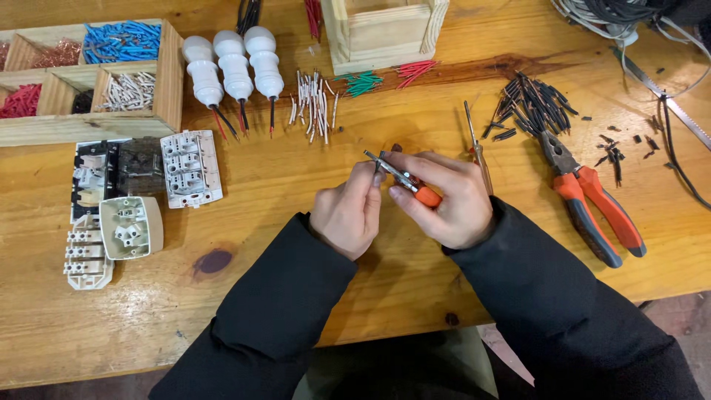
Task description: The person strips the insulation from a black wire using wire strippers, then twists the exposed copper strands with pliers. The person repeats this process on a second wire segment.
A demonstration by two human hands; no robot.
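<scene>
wooden bench, hands gripping wire stripper

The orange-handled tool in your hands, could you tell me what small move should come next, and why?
Probably a squeeze of the handle. The right hand holds the orange-handled tool with its metal tip raised, and the left hand pinches at that tip, so something small seems lined up there, though it is too small to identify.
</scene>
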